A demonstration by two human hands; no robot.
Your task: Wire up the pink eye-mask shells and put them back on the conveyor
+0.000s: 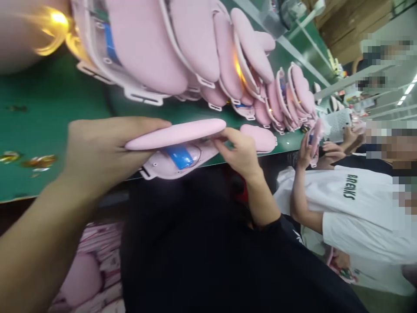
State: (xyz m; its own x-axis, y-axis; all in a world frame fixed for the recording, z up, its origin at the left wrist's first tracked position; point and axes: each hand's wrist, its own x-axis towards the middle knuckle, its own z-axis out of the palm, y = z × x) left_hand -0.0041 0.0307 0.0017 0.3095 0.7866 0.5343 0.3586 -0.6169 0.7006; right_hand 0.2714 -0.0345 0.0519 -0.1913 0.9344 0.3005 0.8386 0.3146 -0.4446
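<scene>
A worker's left hand (97,152) and right hand (239,152) held a pink padded eye-mask unit (176,148) between them, just off the near edge of a green tabletop (48,113). The unit's long axis ran from one hand to the other, roughly level and parallel to that edge. The left grip was closed around one end, with the thumb lying along the soft pink pad (176,133) on top; the right grip pinched the opposite end with fingertips (224,141) pressed where pad met the pale plastic shell (163,167) beneath. A blue battery cell (180,156) showed through the shell's underside, nearer the left hand than the right. Both hands touched the unit, so neither had any reach to make; the left held more of its length. Behind it on the tabletop, a long overlapping row of finished pink masks (195,52) leaned one on another, some glowing amber inside, and a single pink pad (260,137) lay flat just beyond the right hand. Farther down the line, a co-worker in a white shirt (352,204) held another mask upright in raised hands (309,150).
</scene>
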